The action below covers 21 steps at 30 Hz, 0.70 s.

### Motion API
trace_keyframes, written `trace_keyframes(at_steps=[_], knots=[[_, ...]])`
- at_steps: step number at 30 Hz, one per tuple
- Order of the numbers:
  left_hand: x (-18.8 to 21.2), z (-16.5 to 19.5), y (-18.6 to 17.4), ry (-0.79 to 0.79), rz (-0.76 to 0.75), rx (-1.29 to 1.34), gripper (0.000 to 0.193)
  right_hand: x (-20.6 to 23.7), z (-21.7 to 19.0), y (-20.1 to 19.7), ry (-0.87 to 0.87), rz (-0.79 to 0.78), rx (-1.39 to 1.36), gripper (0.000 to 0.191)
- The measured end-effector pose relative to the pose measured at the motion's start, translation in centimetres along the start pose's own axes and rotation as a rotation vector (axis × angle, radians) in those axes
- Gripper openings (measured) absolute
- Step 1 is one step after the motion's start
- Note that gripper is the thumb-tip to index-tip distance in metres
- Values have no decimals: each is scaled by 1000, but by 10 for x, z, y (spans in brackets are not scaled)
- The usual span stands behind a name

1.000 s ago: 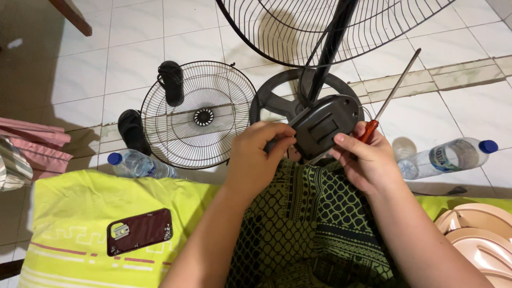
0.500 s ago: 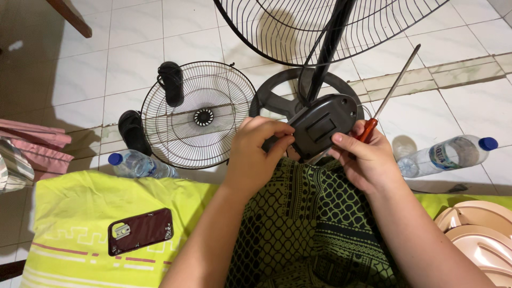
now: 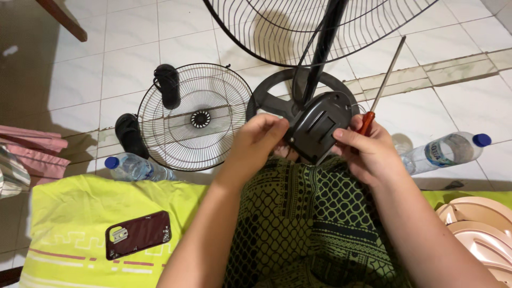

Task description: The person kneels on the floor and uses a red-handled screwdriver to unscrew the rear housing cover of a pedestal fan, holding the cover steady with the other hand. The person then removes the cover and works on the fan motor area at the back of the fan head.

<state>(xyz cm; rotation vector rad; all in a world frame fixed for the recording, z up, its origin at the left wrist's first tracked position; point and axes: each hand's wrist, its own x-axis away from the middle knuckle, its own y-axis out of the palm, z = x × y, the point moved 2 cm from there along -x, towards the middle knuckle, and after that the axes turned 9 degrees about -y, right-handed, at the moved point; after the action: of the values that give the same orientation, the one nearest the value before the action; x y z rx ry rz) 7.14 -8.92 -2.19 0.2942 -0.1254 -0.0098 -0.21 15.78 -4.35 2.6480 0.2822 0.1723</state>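
Note:
A dark grey fan motor housing (image 3: 319, 125) sits between both hands, above my lap. My left hand (image 3: 255, 143) grips its left edge with the fingers curled over it. My right hand (image 3: 368, 152) presses on the housing's right side and also holds a screwdriver (image 3: 385, 77) with a red handle, its metal shaft pointing up and away. The black fan pole (image 3: 324, 45) rises from the round dark base (image 3: 272, 96) just behind the housing. A large wire fan guard (image 3: 298, 26) fills the top of the view.
A second wire grille (image 3: 194, 117) lies on the tiled floor, with two black sandals (image 3: 167, 84) by it. Plastic water bottles (image 3: 133, 166) lie left and right (image 3: 445, 152). A dark red phone (image 3: 137, 233) rests on a yellow-green cushion (image 3: 80, 224). Beige fan blades (image 3: 480, 224) are at lower right.
Both hands have shifted slightly on the housing; the left fingers closed further over its edge. The view has dipped a little.

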Motion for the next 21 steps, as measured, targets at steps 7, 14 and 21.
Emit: trace_keyframes(at_steps=[7,14,21], knots=[[-47,-38,22,-432,-333,218,65,-29,-23,-24,-24,-204,23,32],[-85,-40,73,-461,-479,476,53,-44,-49,-24,-129,-232,415,26],[-112,-41,113,-376,-385,712,37,-20,-86,-18,-520,-140,996,40]])
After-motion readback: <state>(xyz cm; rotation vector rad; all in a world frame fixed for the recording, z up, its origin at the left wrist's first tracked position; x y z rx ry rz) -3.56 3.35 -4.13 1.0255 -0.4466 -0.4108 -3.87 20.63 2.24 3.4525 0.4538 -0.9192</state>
